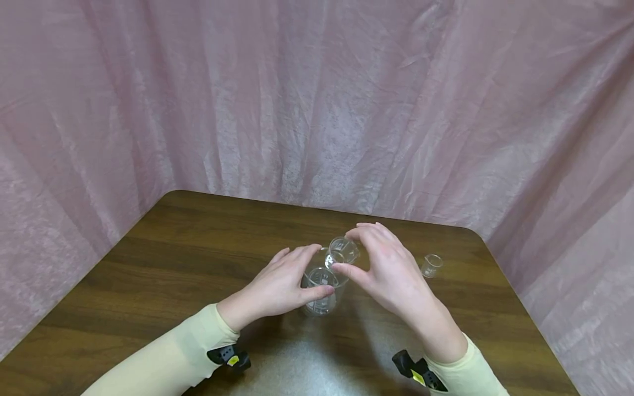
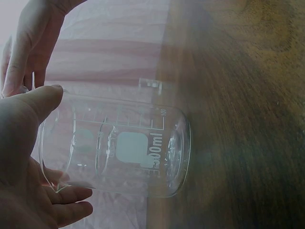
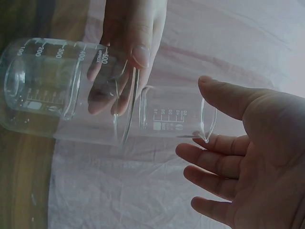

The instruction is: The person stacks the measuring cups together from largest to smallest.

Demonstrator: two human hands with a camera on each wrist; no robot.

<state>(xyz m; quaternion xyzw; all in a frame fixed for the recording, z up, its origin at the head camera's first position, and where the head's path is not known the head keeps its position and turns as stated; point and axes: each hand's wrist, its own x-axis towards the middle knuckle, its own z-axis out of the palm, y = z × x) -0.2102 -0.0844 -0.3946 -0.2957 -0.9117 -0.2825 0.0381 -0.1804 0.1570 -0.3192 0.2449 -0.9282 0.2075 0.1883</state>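
A large clear glass beaker (image 2: pixel 124 148) with white markings stands on the wooden table. Inside it, at the bottom, sits a smaller beaker (image 3: pixel 43 88). My left hand (image 1: pixel 279 283) holds the large beaker near its rim, thumb on the near side and fingers round the far side. Just above that rim, my right hand (image 1: pixel 391 269) pinches a small glass beaker (image 3: pixel 167 114) near its top between thumb and fingertips. In the head view this small beaker (image 1: pixel 343 250) is tilted, and its base is close to the large beaker's rim.
Another tiny glass beaker (image 1: pixel 432 266) stands on the table (image 1: pixel 198 258) to the right, beyond my right hand. A pink curtain (image 1: pixel 297 110) hangs behind the table's far edge. Each wrist carries a black strap with a small camera (image 1: pixel 416 371).
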